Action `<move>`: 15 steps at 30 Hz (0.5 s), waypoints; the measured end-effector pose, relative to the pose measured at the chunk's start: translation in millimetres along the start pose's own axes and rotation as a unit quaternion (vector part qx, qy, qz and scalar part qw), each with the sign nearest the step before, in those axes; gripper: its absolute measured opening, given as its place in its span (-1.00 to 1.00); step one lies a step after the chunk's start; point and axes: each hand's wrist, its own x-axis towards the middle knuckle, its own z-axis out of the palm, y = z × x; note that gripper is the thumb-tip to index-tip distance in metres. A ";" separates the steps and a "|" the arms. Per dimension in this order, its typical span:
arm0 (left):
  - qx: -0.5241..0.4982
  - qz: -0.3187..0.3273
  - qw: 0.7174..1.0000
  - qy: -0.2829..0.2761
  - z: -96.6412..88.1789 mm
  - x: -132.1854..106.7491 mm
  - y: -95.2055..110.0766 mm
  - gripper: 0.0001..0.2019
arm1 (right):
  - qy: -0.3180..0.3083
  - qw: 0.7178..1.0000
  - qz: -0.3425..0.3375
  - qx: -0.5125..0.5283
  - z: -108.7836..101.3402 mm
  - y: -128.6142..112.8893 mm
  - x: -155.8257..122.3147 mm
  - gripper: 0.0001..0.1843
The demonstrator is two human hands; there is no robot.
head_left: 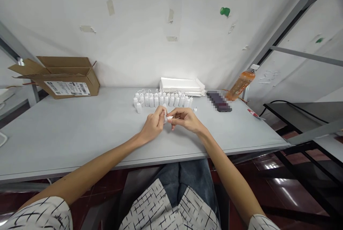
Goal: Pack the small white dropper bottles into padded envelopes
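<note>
Small white plastic bottle (168, 118) sits tilted between both hands, just above the grey table (66, 126), in the head view. The left hand (154, 123) curls closely around it in a narrow pinch. The right hand (186, 120) closes in from the other side, its fingers at a thin white strip (174, 118), too small to make out clearly. With a piece this small, a close fingertip grip and hands kept together give the steadiest control. Beyond the hands stands a row of white bottles (160, 100), with a single white bottle (138, 108) at its left end and a tiny white cap (195, 109) at its right. Behind them lies a stack of white sheets (182, 86).
</note>
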 end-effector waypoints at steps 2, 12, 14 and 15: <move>-0.022 -0.018 1.000 -0.003 0.0 -0.1 1.1 -0.83 | 0.010 1.000 -0.008 -0.003 -0.4 -1.0 -0.3 -0.65; 0.010 -0.014 0.999 0.050 -1.3 0.7 0.5 -0.85 | 0.012 1.000 0.001 -0.013 0.4 3.0 1.2 -0.61; 0.026 0.001 0.998 0.065 -1.6 0.7 0.1 -0.86 | 0.013 1.000 0.012 -0.005 1.3 2.1 1.3 -0.60; 0.031 0.009 0.997 0.068 -1.5 0.6 -0.7 -0.86 | 0.013 1.000 0.017 -0.002 2.0 1.8 1.4 -0.59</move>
